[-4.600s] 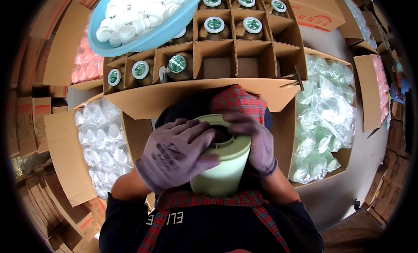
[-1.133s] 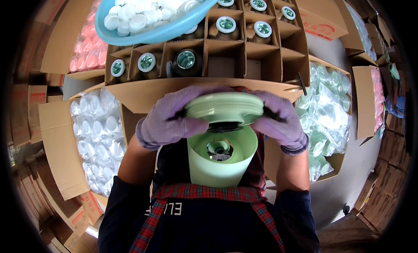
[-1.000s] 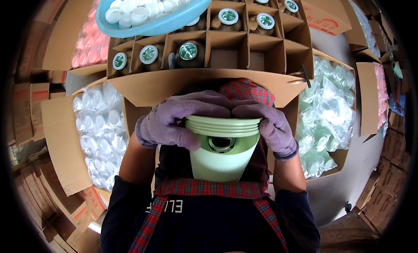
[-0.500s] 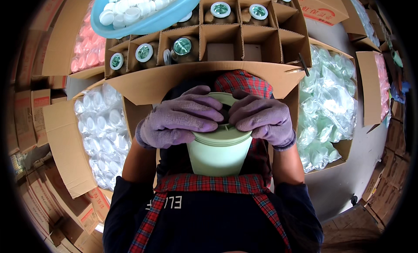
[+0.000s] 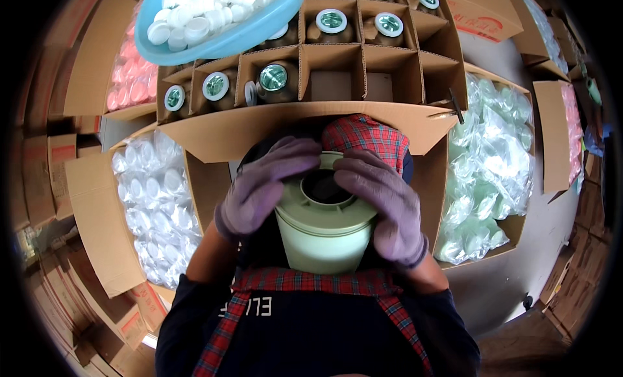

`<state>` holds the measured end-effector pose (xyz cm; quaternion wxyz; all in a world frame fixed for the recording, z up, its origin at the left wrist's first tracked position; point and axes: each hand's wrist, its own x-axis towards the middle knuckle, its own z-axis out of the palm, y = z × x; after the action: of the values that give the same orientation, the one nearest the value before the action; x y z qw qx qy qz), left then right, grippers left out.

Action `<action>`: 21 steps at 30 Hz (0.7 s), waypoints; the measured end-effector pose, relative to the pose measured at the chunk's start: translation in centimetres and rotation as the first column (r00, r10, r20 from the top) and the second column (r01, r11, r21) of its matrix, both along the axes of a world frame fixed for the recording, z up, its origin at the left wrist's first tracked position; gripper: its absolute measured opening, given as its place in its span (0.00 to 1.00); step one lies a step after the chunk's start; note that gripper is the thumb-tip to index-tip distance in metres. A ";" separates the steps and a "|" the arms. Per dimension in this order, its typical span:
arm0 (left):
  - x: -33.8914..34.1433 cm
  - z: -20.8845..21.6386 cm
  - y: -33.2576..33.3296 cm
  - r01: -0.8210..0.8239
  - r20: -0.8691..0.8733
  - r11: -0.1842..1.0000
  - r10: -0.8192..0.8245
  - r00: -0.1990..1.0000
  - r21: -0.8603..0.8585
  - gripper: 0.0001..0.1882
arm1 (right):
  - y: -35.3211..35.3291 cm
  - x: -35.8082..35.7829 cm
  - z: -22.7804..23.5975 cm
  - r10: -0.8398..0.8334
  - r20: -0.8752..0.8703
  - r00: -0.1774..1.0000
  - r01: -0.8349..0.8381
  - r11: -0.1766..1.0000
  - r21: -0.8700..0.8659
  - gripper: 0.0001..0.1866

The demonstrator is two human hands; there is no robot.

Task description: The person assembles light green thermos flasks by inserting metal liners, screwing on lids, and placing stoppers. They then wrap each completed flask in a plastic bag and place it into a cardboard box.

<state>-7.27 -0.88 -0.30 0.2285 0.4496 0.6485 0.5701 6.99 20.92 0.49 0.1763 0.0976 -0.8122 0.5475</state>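
A pale green plastic flask body stands upright at my lap, against my apron. Its darker green ring-shaped collar sits on top, around a dark round opening. My left hand, in a purple work glove, is at the collar's left side, with its fingers stretched out and slightly blurred. On the other side my gloved right hand lies along the collar, fingers extended and their tips near the opening. Neither hand is wrapped around the flask; whether the palms touch it is hard to see.
Ahead, a divided cardboard box holds several silvery glass liners with white rims. A blue basin of white caps rests on its left part. Open cartons flank me, with bagged clear-white parts, bagged green parts and pink parts.
My fingers have lifted from over the collar and spread toward its sides, uncovering the dark opening. Both hands have loosened from their curled grip. The view has shifted slightly.
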 end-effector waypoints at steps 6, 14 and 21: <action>2.7 5.5 0.2 -0.195 -0.477 0.931 0.027 0.879 -0.308 0.26 | 1.6 -2.0 -4.3 0.259 -0.044 0.965 -0.257 0.892 -0.373 0.26; 0.1 0.9 -0.1 0.125 -0.057 0.991 -0.123 0.991 0.038 0.24 | -1.0 1.2 3.6 0.074 -0.099 0.992 -0.053 0.979 0.198 0.24; 5.6 8.3 1.1 -0.288 -0.677 0.858 -0.091 0.730 -0.426 0.32 | 0.3 -1.3 -4.9 0.184 -0.176 0.967 -0.248 0.831 -0.497 0.30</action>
<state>-1.64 0.18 7.99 0.0543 0.5131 0.8355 0.1891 5.74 21.18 -4.44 0.1816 0.1711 -0.6076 0.7541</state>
